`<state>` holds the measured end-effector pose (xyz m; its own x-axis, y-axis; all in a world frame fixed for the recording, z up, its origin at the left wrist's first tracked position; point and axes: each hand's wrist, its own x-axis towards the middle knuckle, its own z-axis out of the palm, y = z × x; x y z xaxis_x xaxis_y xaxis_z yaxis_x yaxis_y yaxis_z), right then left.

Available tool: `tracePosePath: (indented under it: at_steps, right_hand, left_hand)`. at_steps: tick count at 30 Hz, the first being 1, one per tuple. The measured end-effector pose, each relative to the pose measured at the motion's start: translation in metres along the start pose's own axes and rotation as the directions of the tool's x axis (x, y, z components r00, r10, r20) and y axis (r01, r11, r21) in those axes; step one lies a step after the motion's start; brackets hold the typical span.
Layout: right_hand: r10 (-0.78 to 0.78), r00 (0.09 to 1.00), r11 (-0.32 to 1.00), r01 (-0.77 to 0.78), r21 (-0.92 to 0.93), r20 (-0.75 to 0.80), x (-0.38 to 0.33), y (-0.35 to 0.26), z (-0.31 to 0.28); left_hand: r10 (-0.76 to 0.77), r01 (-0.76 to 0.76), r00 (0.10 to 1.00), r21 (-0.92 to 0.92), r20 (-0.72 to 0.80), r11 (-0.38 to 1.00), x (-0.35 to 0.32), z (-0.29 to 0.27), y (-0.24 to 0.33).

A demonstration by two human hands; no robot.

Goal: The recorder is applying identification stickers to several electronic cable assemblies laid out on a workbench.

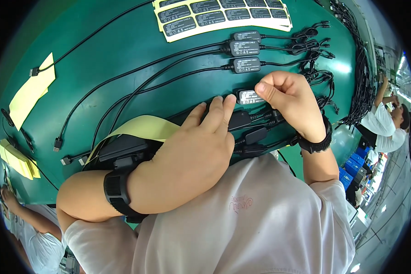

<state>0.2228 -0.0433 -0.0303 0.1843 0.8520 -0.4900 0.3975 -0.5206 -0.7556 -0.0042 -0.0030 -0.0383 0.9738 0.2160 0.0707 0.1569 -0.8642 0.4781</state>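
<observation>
My left hand (198,146) lies palm down over black cables, its fingers stretched out and fingertips beside the left end of a small black cable box. On that box sits a black label (247,97) with white print, partly glaring. The thumb and forefinger of my right hand (287,98) are pinched together at the label's right end, hiding that end. Whether the label is fully stuck down I cannot tell. Just beyond, three charging cables lie side by side, each with a labelled box (246,65). More cable boxes (255,135) without visible labels lie nearer my body.
Sheets of black labels (210,18) lie at the far side of the green table (123,50). A yellow backing strip (141,126) curls beside my left hand. Yellow paper pieces (32,93) lie at left. Bundled black cables (358,77) line the right edge. Other people sit at both sides.
</observation>
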Motion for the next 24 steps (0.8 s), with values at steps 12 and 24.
tracePosePath:
  at_steps: [12, 24]
  right_hand:
    - [-0.067, 0.998, 0.995, 0.067, -0.068, 0.014, -0.0017, 0.0052, 0.0012]
    - [-0.078, 0.997, 0.988, 0.076, -0.132, -0.008, 0.0003, 0.0028, 0.0027]
  left_hand:
    - [-0.008, 0.008, 1.0, 0.012, 0.001, 1.0, 0.0002, 0.0018, -0.0001]
    - [-0.012, 0.011, 1.0, 0.03, 0.023, 0.999, 0.0, 0.0015, 0.0004]
